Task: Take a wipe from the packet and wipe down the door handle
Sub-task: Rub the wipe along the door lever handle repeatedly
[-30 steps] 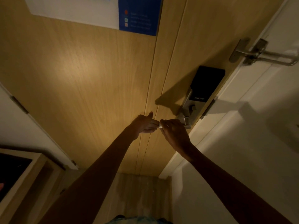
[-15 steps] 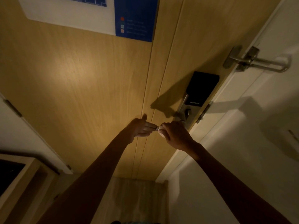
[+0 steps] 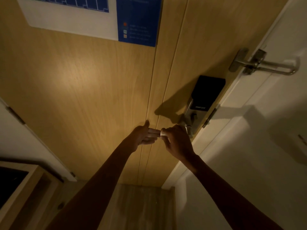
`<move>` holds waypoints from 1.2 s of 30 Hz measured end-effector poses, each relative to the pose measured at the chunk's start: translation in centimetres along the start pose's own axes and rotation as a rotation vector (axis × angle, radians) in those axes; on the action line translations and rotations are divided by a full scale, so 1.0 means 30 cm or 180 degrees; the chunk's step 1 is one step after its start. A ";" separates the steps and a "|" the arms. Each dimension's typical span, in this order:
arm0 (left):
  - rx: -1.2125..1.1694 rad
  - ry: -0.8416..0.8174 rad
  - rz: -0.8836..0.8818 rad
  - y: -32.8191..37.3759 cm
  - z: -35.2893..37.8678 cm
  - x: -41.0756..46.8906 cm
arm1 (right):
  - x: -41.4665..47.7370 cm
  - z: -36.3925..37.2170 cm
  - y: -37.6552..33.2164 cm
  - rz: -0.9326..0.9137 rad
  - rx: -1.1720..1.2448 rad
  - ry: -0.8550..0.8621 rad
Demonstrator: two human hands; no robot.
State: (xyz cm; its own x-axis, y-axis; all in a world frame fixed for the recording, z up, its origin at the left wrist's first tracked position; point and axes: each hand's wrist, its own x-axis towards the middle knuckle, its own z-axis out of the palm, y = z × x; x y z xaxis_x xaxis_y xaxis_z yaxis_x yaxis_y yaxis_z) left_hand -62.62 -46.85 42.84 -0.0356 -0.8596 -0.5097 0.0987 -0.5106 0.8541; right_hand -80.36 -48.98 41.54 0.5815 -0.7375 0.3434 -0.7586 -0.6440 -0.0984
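Note:
Both my arms reach toward a wooden door [image 3: 93, 90]. My right hand [image 3: 177, 141] is curled around the door handle [image 3: 186, 126], of which only a metal stub shows under the black smart lock [image 3: 208, 93]. A small bit of white wipe [image 3: 161, 133] shows at my right hand's fingertips. My left hand [image 3: 143, 136] is just left of it, fingers straightened and apart, their tips touching the white bit. The wipe packet is not in view.
A metal swing-bar guard [image 3: 265, 63] bridges the door and the white frame [image 3: 245, 103] at the upper right. A white and blue notice [image 3: 93, 19] hangs on the door above. A hinge [image 3: 15, 115] is at the left, and a wooden cabinet [image 3: 18, 190] at the bottom left.
My left hand's fingers have uncurled from a loose fist to nearly straight. Both hands stay at the handle. The camera has tilted up, showing more of the notice.

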 end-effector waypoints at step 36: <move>-0.0195 -0.0207 -0.0137 -0.007 -0.046 0.002 | -0.014 0.010 0.006 0.0689 0.1044 0.0628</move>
State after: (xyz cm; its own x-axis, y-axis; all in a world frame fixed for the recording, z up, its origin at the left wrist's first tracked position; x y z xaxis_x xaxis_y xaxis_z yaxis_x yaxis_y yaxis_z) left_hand -61.28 -46.75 42.48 -0.1053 -0.8373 -0.5365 0.1562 -0.5467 0.8226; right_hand -80.67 -48.85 41.11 0.3279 -0.8301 0.4510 -0.7049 -0.5328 -0.4683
